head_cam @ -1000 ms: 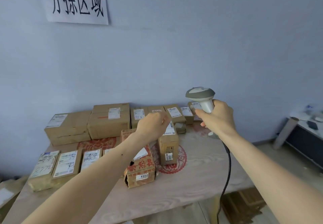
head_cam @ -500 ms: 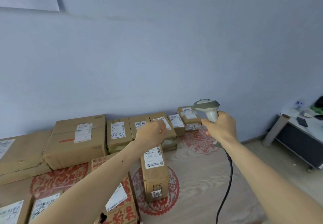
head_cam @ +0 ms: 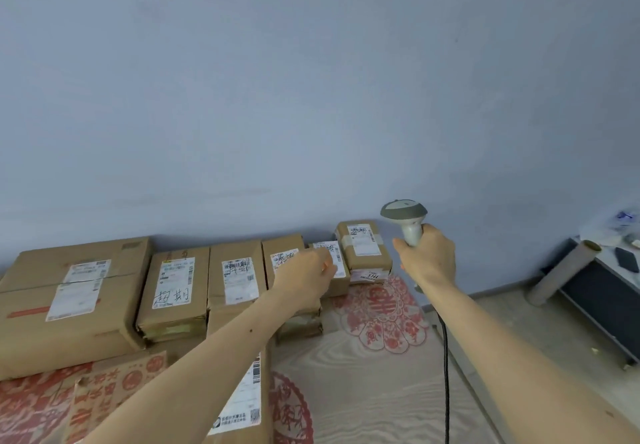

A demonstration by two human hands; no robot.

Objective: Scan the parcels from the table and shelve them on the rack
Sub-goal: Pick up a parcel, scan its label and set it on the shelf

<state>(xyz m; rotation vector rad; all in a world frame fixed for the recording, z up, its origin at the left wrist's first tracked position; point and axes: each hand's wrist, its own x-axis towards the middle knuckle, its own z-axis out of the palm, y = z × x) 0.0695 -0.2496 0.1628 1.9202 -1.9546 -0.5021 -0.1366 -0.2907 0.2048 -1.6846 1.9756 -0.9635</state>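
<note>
We judge the task to be near its start: many brown cardboard parcels with white shipping labels point(head_cam: 239, 279) crowd the pale wood-grain surface with red paper-cut motifs point(head_cam: 374, 391), and none is lifted off it. The rack is nowhere in view, so we cannot tell whether anything has been shelved.

Our right hand point(head_cam: 427, 258) is wrapped round the handle of the grey and white handheld barcode scanner point(head_cam: 405, 217), held upright above the far right edge of the surface, its black cable point(head_cam: 446, 374) hanging down along our forearm. Our left hand point(head_cam: 306, 275) reaches over the back row with its fingers loosely curled and holding nothing, just in front of the small flat parcel with a handwritten label point(head_cam: 335, 258); whether it touches that parcel we cannot tell.

That parcel looks to us like the next to scan. It sits between the narrow parcel under our wrist and the taped brown box stacked at the far right point(head_cam: 363, 248), so lifting it needs care not to drag its neighbours. The long parcel lying beneath our left forearm point(head_cam: 242, 405) and the large carton at the left point(head_cam: 69, 301) also wait.

Off to the right stand a leaning cardboard tube point(head_cam: 561, 274) and a low dark cabinet point(head_cam: 602, 308), well apart from the surface.
</note>
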